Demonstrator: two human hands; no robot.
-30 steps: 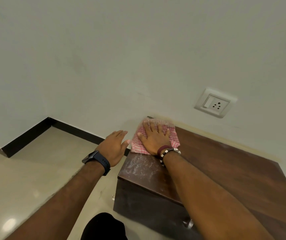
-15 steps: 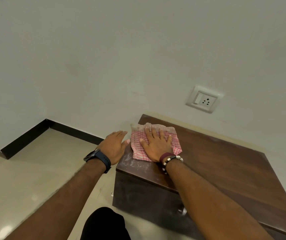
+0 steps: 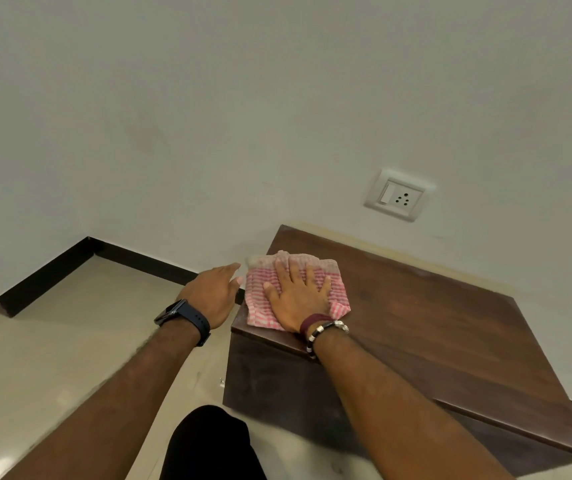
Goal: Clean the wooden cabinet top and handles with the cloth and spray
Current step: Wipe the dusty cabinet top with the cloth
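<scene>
The right hand (image 3: 300, 297), fingers spread flat, presses the pink-and-white checked cloth (image 3: 260, 306) onto the wooden cabinet top (image 3: 433, 323) at its nine-o'clock corner; the left hand (image 3: 213, 294), fingers straight, hovers beside the edge holding nothing; keep even pressure, wiping in overlapping passes toward three o'clock.

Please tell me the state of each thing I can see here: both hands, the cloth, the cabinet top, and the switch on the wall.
Right hand: flat, fingers spread, pressing the cloth.
Left hand: open, fingers straight, beside the cabinet's left edge, holding nothing.
Cloth: crumpled, lying on the top's near left corner.
Cabinet top: bare dark wood to the right of the cloth.
Wall switch: position cannot be told.
</scene>
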